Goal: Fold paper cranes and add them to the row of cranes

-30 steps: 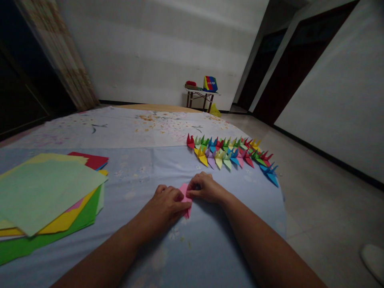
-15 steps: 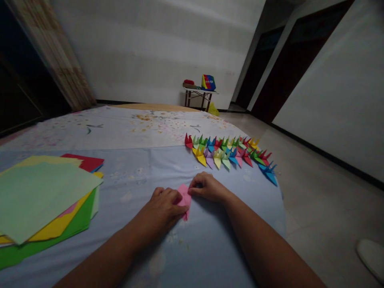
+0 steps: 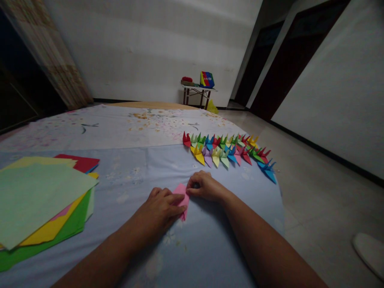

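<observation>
A small folded piece of pink origami paper [image 3: 180,191] lies on the blue floral cloth in front of me. My left hand [image 3: 162,206] rests over its left side, thumb and fingers closed on it and pressing it to the cloth. At the paper's upper right edge, my right hand [image 3: 206,186] is closed in a pinch. The fingers hide part of the paper's folds. Beyond my right hand stand folded paper cranes [image 3: 216,157] in several colours, set out in rows.
A stack of coloured paper sheets [image 3: 45,196] lies on the left, pale green on top. The cloth-covered table [image 3: 126,132] has a curved right edge. A small side table [image 3: 198,88] with a colourful box [image 3: 207,80] stands by the wall. Something white and rounded [image 3: 367,252] is on the floor.
My left fingers have shifted slightly on the pink paper, so more of its surface shows. The right hand keeps its pinch at the edge. The whole view has moved a little.
</observation>
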